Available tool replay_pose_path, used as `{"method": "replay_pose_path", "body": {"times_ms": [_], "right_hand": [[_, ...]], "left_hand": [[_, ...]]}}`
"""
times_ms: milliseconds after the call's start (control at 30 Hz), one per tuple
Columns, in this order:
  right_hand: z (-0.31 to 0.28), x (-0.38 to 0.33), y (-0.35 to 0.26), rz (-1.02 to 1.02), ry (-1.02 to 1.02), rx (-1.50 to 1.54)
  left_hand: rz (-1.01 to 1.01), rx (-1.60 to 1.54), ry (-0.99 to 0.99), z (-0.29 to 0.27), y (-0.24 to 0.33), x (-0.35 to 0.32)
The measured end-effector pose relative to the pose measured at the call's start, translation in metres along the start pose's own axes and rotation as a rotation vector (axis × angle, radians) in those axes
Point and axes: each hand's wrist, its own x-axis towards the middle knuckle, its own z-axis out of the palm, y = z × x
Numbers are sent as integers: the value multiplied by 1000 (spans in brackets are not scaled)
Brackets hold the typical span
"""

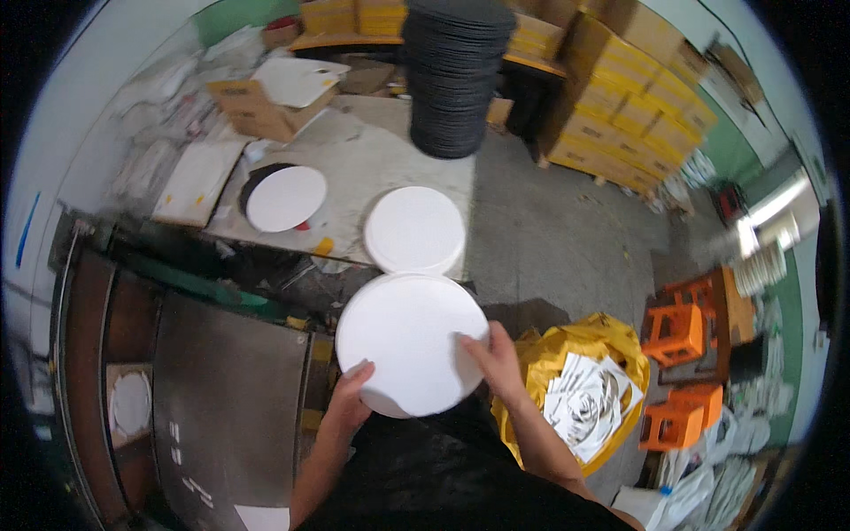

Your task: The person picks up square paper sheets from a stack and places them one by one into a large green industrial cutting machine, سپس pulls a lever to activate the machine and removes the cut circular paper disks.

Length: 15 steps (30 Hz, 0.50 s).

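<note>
Between my two hands I hold a round white disc [412, 341], flat side up, in front of my body. Whether it is one disc or a small stack I cannot tell. My left hand [351, 396] grips its lower left edge, thumb on top. On the right edge, my right hand [498, 361] has its thumb laid over the top while the other fingers are hidden beneath. Just beyond lies a stack of white discs [416, 228] at the table's corner, its near edge overlapped by the held disc. Farther left, another white disc [287, 199] rests on a dark round piece.
A tall stack of black discs [456, 75] stands at the table's far end. To my right is a yellow bag [627, 341] of white cut scraps. A dark metal machine bed [230, 389] lies left. Orange stools [675, 334] and stacked cartons [620, 115] stand right.
</note>
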Motion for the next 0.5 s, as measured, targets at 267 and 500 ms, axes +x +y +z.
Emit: {"method": "replay_pose_path", "body": {"times_ms": [267,500], "right_hand": [[20,15,15,176,-128,354],[18,52,7,278,-177,514]], "left_hand": [[92,-85,285,-3,-33,-15],[94,-361,248,14,-28,18]]}}
